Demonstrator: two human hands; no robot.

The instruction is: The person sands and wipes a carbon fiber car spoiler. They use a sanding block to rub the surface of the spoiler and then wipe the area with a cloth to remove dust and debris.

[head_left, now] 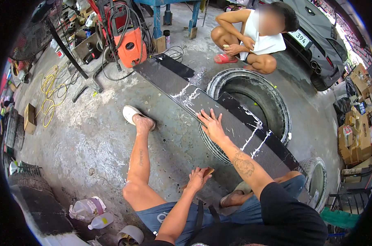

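Observation:
A long carbon-fibre panel (pixel 161 78), dark and woven-looking with white streaks, slants from the upper middle down to the right. It rests across a tyre (pixel 286 104) lying on its side. My right hand (pixel 212 125) lies on the panel's top with fingers spread, near the middle of its length. Off the panel's near edge, low between my knees, my left hand (pixel 197 179) is closed round a flat brown piece (pixel 209 171); its kind is unclear, and my fingers cover most of it.
Across the panel squats another person (pixel 251 37) in a white top. An orange pressure washer (pixel 130 47) and a blue-legged table (pixel 157 20) stand beyond. A grey car (pixel 317 41), cardboard boxes (pixel 356 135), a yellow hose (pixel 50 94) and a plastic bottle (pixel 100 220) lie around.

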